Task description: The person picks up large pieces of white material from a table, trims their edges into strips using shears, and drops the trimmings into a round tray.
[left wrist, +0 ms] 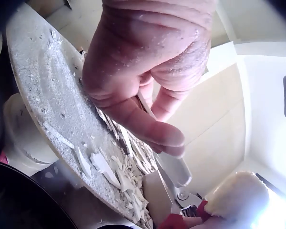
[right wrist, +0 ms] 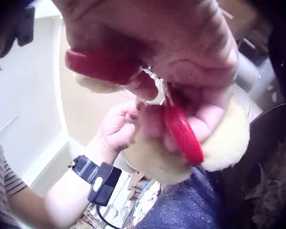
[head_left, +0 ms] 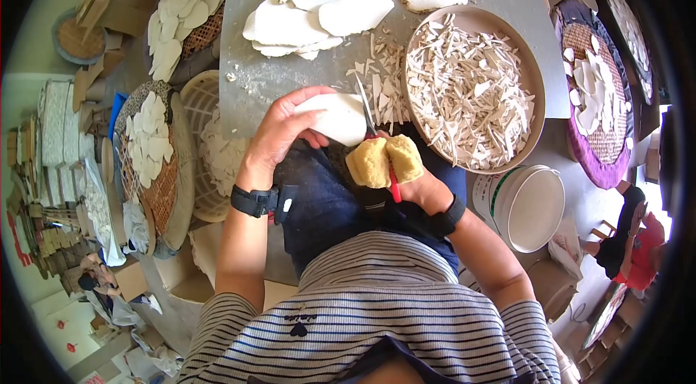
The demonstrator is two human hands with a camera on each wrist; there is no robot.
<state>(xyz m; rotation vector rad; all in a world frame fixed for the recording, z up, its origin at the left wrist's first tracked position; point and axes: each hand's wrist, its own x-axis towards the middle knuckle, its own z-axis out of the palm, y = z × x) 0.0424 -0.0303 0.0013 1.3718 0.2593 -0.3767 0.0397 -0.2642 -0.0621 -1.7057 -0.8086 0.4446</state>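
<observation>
White piece: held in front of the person, at the table's near edge, at 6 o'clock from the stacked slabs.
Left hand: at the piece's 9 o'clock end, pinching it between thumb and fingers.
Scissors: red-handled, blades at the piece's 3 o'clock edge; cannot tell whether they touch it.
Right hand: curled round the red handles.
Yellow pads: around the handles.
Scraps: at 2 o'clock on the grey table.
Round tray: between 2 and 3 o'clock, full of shavings.
Bucket: 4 o'clock.
</observation>
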